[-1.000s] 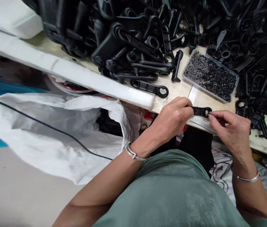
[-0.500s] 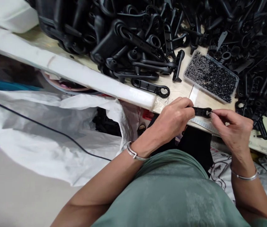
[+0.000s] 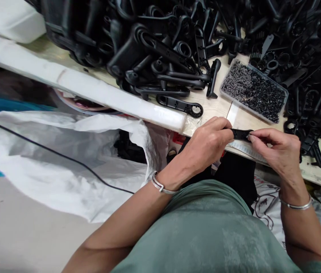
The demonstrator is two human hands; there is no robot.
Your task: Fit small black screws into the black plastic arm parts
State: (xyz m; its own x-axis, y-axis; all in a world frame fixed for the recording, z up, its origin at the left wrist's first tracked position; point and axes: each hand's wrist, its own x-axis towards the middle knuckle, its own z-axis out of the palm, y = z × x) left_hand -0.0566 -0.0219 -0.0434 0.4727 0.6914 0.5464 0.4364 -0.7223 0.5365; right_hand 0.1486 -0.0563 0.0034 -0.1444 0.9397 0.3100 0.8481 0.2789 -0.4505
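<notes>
Black plastic lever piece (image 3: 241, 134) sits at the wooden bench's (image 3: 214, 108) near edge, clenched in the left hand (image 3: 205, 142) while the right hand (image 3: 279, 151) pinches its ring end, apparently mid-fitting, with a heap of like black pieces (image 3: 160, 45) lying beyond.

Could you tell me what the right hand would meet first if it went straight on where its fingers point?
The right hand would meet the black plastic part, which it seems to touch, then the left hand.
</notes>
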